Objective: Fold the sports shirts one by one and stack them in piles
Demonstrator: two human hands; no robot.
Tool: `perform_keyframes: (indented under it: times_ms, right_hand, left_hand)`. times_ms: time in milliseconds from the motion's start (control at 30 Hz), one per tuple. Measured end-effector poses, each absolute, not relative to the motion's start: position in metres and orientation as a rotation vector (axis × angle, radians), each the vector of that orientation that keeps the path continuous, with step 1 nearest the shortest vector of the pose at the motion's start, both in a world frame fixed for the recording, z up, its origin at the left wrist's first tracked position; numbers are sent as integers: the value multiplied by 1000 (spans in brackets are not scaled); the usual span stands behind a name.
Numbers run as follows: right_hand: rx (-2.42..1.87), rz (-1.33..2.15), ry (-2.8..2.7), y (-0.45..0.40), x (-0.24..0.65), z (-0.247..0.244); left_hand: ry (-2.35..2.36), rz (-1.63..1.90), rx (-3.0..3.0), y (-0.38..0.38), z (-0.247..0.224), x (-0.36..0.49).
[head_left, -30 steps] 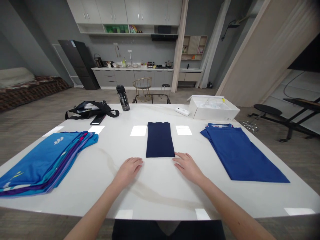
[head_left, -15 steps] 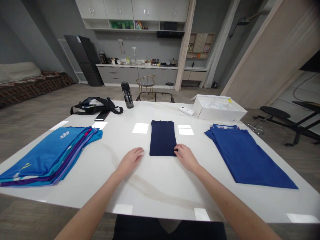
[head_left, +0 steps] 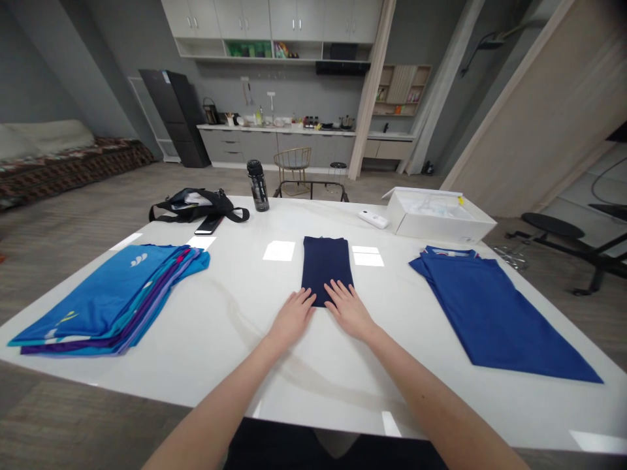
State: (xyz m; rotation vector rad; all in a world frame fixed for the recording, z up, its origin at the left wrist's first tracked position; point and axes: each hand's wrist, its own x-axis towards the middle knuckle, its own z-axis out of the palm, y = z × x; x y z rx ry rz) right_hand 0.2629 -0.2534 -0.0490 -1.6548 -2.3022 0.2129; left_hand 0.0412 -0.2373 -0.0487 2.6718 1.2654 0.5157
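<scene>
A dark navy garment [head_left: 326,261], folded into a neat rectangle, lies in the middle of the white table. My left hand [head_left: 294,318] rests at its near left corner, fingers stretched out with the tips on the cloth edge. Over the near right part of the garment my right hand [head_left: 349,308] lies flat, fingers spread on the fabric. Both hands are open and grip nothing. The cloth under my fingers is hidden.
Folded blue and purple shirts [head_left: 112,294] are stacked at the left; a blue shirt [head_left: 499,313] lies at the right. Toward the back are a black bag [head_left: 196,205], a phone [head_left: 208,225], a bottle [head_left: 258,187], a white device [head_left: 373,219] and a white box [head_left: 438,219].
My left hand has moved right to the garment's near left corner. My right hand has shifted from its right edge onto the cloth and flattened. The view has turned slightly left.
</scene>
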Motion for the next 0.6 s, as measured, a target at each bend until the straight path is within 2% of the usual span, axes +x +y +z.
perform_keyframes:
  times_ms: [133, 400, 500, 600]
  right_hand:
    - [-1580, 228, -2279, -271, 281, -46]
    - [-1666, 40, -2318, -294, 305, -27]
    - [-1603, 170, -2333, -317, 306, -14]
    - [-1542, 472, -2345, -353, 308, -2]
  left_hand:
    - [1241, 474, 2754, -232, -39, 39]
    - [1317, 360, 2845, -237, -19, 46]
    - [1212, 297, 2844, -259, -8, 40]
    - [1049, 204, 2782, -294, 5, 27]
